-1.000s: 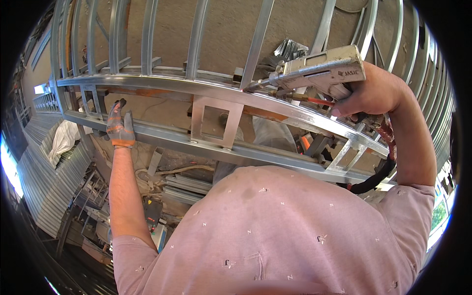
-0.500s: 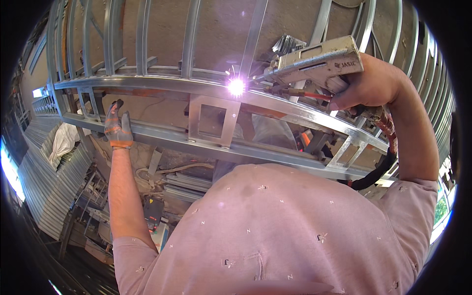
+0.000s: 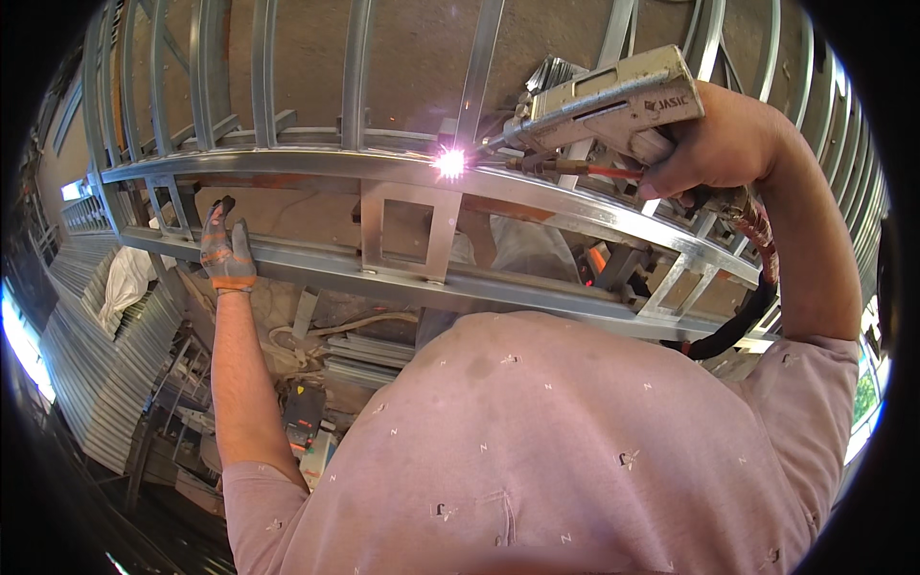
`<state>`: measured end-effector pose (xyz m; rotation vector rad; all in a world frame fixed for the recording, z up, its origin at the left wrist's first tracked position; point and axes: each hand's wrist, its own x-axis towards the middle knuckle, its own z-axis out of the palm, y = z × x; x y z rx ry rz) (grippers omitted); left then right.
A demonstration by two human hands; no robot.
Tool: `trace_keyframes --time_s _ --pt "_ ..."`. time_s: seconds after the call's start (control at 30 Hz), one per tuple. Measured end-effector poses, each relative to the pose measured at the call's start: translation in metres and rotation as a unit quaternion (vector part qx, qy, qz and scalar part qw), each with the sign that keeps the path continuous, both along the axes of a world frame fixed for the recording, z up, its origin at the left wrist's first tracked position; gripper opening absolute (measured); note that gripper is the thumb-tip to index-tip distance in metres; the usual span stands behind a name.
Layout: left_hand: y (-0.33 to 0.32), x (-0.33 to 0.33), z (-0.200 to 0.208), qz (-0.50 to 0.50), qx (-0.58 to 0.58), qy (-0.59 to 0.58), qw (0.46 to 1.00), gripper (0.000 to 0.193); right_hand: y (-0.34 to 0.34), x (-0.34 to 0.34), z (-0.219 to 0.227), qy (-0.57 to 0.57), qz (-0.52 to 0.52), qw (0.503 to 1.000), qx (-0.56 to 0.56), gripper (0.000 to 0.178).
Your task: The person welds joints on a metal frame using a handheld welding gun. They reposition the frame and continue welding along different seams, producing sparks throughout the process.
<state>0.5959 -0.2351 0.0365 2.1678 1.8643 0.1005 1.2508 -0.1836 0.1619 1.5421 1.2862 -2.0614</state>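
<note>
My right hand [image 3: 724,144] is bare and wrapped around the handle of a worn, pale laser welding gun [image 3: 613,101]. The nozzle points left and down at the upper metal rail [image 3: 287,165] of a frame. A bright pinkish-white glow [image 3: 449,164] burns at its tip, hiding the contact point, near the top right corner of a rectangular metal piece [image 3: 372,230] between the two rails. My left hand [image 3: 227,251], in a grey and orange glove, lies over the lower rail [image 3: 326,270], fingers stretched out and thumb apart.
Several upright metal bars [image 3: 355,72] run from the upper rail toward the far side. From the gun, a black hose [image 3: 733,333] curves down at the right. Corrugated sheets [image 3: 91,369] lie at the left, beside a white cloth [image 3: 125,283]. Metal strips [image 3: 369,355] lie below the frame.
The frame and glow sit slightly farther left and higher in the picture. The gun has tilted a little, its rear higher. The glow looks smaller. My left hand stays on the lower rail.
</note>
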Motion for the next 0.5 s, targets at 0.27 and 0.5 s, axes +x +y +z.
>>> trace_keyframes --time_s 0.27,0.5 --pt "0.0021 0.0009 -0.0006 0.002 -0.006 -0.050 0.999 0.042 -0.0018 0.0038 -0.0013 -0.021 0.006 1.000 0.004 0.053" --pt "0.0025 0.0049 0.0047 -0.005 -0.003 -0.030 1.000 0.044 -0.0046 0.0078 -0.0082 0.006 -0.018 1.000 0.025 0.064"
